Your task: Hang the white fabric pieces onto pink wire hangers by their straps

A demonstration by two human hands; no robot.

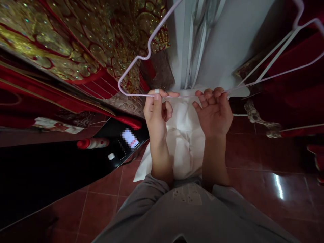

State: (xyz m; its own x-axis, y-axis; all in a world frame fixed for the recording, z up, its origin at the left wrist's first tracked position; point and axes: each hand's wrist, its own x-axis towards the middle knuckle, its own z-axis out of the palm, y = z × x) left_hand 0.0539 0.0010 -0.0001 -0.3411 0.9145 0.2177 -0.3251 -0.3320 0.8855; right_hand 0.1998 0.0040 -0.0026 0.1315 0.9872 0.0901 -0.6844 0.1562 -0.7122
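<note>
A pale pink clothes hanger point(149, 47) is stretched across the view, its lower bar level in front of me. My left hand point(157, 111) is closed on that bar, pinching it between thumb and forefinger; a white band circles one finger. Along the same bar, my right hand point(214, 111) has its fingers curled over it, palm towards me and thumb held apart. White cloth point(186, 135) lies below and between my forearms; whether it hangs from the bar cannot be told. Two thin white straps point(270, 55) run from near my right hand up to the hanger's right side.
Sequinned gold and red garments point(88, 44) hang at the left, dark red ones point(296, 77) at the right. On a black table point(50, 172) are a red-capped bottle point(93, 143), a lit phone point(130, 138) and a small white case point(111, 156). Red tiles point(101, 202) cover the floor.
</note>
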